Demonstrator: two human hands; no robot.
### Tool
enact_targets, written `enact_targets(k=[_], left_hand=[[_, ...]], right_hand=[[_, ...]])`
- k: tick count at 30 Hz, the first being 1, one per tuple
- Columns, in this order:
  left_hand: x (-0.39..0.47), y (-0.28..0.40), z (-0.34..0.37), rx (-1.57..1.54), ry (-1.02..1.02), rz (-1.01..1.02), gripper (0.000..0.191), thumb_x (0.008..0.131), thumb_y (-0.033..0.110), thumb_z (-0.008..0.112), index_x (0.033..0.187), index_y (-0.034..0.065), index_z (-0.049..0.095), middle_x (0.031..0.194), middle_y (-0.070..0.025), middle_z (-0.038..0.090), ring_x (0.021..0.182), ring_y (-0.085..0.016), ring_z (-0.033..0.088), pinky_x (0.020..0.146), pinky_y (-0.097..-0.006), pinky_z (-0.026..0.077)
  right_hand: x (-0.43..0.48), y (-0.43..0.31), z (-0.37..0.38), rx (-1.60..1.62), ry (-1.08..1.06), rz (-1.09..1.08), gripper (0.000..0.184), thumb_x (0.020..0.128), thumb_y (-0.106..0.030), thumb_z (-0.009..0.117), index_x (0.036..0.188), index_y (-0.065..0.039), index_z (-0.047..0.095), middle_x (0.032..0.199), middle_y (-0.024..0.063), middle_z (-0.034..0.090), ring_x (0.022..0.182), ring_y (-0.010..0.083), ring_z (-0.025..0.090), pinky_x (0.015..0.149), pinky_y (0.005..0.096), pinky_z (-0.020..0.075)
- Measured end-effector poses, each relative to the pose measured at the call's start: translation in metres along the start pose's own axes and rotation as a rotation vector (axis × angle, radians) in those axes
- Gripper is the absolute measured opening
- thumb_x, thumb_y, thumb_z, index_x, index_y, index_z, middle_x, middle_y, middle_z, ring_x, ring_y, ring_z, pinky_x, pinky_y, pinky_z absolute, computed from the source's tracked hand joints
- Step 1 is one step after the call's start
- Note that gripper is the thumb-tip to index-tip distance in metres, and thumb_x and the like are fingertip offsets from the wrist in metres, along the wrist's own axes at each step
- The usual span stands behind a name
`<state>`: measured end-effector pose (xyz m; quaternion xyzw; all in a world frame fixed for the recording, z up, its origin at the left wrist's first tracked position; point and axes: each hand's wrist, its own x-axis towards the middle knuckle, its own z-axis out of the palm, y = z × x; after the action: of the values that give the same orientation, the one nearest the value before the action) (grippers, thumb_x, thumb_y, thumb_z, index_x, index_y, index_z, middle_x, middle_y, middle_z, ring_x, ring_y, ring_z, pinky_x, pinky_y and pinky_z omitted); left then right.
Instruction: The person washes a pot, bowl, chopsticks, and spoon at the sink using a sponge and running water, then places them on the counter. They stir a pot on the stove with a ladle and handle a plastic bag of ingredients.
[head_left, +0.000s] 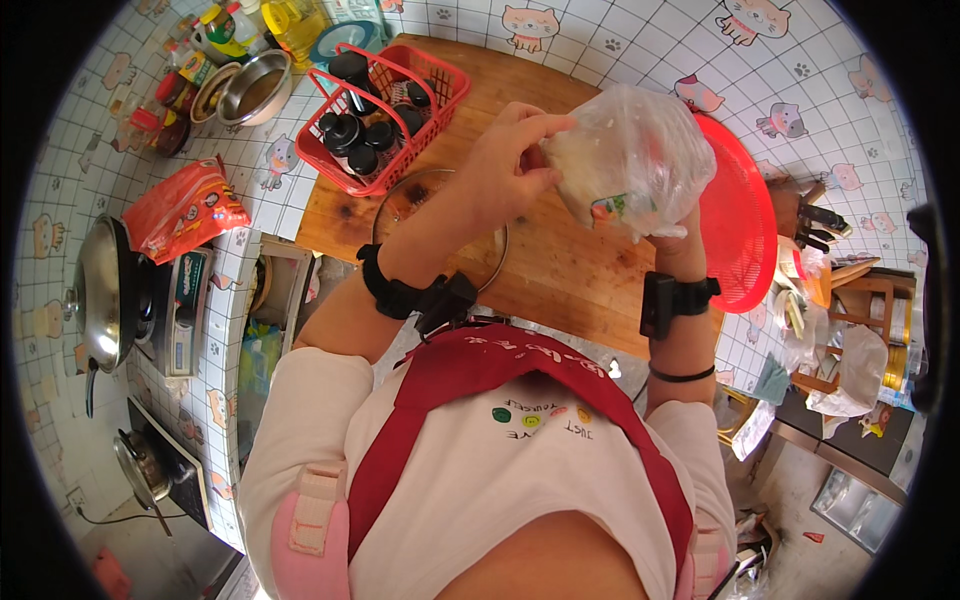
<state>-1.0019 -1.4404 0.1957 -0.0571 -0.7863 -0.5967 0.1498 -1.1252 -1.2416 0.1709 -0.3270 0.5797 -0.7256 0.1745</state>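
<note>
A clear plastic bag (637, 161) with pale contents hangs above the wooden table. My right hand (679, 229) supports it from below and behind; most of those fingers are hidden by the bag. At the bag's left side, my left hand (517, 161) has its thumb and fingers on the edge, where whitish contents show through. What the contents are I cannot tell. A small coloured printed patch shows low on the bag. Under my left forearm, a round glass lid (491, 262) with a metal rim lies on the wooden table top (577, 277), partly covered.
A red plastic basket (307, 154) of black-capped bottles stands at the back left. A red colander (739, 225) stands at the right, near a knife block (791, 210). Steel bowl (259, 86), red packet (187, 210) and lidded wok (101, 292) are on the left counter.
</note>
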Motion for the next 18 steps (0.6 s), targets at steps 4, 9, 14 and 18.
enact_targets(k=[4, 9, 14, 18], left_hand=[[-0.004, 0.003, 0.003, -0.167, 0.035, -0.005, 0.041, 0.075, -0.008, 0.056, 0.115, 0.0017, 0.052, 0.109, -0.0036, 0.041, 0.082, -0.01, 0.049, 0.072, -0.022, 0.043], [-0.007, 0.003, 0.007, -0.275, 0.094, 0.032, 0.043, 0.077, -0.008, 0.056, 0.117, 0.0022, 0.048, 0.11, -0.0041, 0.044, 0.085, -0.012, 0.05, 0.075, -0.0237, 0.045], [-0.01, 0.001, 0.009, -0.453, 0.104, -0.036, 0.048, 0.078, -0.006, 0.056, 0.123, 0.0035, 0.04, 0.108, -0.0073, 0.052, 0.093, -0.015, 0.054, 0.08, -0.027, 0.046], [-0.012, 0.0, 0.01, -0.595, 0.128, -0.066, 0.048, 0.079, -0.005, 0.057, 0.122, 0.0031, 0.038, 0.108, -0.0086, 0.054, 0.097, -0.017, 0.054, 0.082, -0.0289, 0.045]], right_hand=[[-0.004, -0.003, 0.003, 0.211, -0.012, 0.03, 0.059, 0.069, -0.015, 0.074, 0.121, -0.005, 0.045, 0.116, 0.0059, 0.051, 0.102, 0.0164, 0.051, 0.087, 0.0321, 0.0445], [-0.007, -0.005, 0.006, 0.138, -0.049, -0.087, 0.054, 0.079, -0.02, 0.066, 0.125, -0.004, 0.041, 0.121, 0.008, 0.049, 0.107, 0.0189, 0.05, 0.089, 0.0336, 0.0451], [-0.006, 0.001, 0.004, 0.126, -0.013, -0.07, 0.049, 0.083, -0.02, 0.06, 0.125, -0.004, 0.041, 0.122, 0.0089, 0.048, 0.108, 0.0205, 0.05, 0.09, 0.0346, 0.0451], [-0.004, -0.002, 0.004, 0.143, 0.048, -0.01, 0.049, 0.083, -0.02, 0.061, 0.124, -0.004, 0.042, 0.122, 0.0096, 0.049, 0.108, 0.0206, 0.051, 0.089, 0.0347, 0.0458]])
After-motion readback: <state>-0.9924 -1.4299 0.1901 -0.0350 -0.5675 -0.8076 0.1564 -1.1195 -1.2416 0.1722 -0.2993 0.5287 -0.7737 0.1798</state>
